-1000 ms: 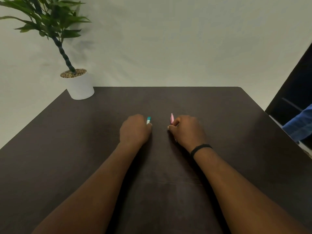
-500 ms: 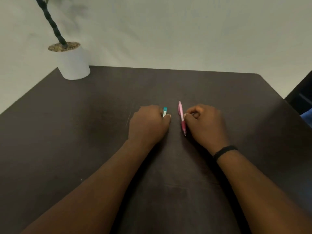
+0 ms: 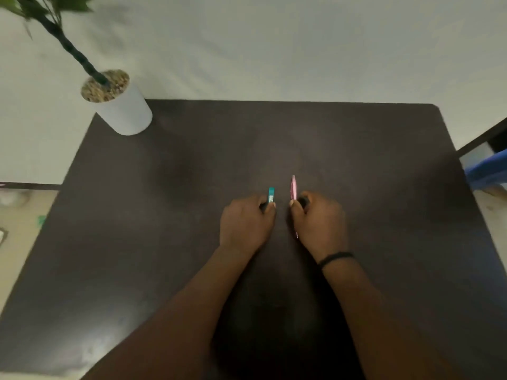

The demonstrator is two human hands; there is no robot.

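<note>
Pink pen (image 3: 293, 187): near the middle of the dark surface (image 3: 164, 215), gripped in the right hand (image 3: 321, 220). Thumb and forefinger curl round the barrel. The upper end sticks out past the fingers, pointing away from the person. A thin tip shows below the thumb side of the hand. Cannot tell whether the pen touches the surface.

Teal piece (image 3: 271, 194): short, with a pale label, pinched at the fingertips of the left hand (image 3: 247, 223). Its lower part is hidden inside the curled fingers. Cannot tell whether it is a cap or a second pen.

The two hands sit side by side, knuckles up, close but apart, with a narrow dark gap between them. The pen and the teal piece stand nearly parallel across that gap, not touching.

Black wristband (image 3: 336, 257) on the right wrist.

Far left corner of the surface: white pot (image 3: 123, 111) topped with gravel, a dark ringed stem (image 3: 74, 53) leaning left, leaves at the frame edge. Blue object (image 3: 488, 168) off the right edge, blurred.
</note>
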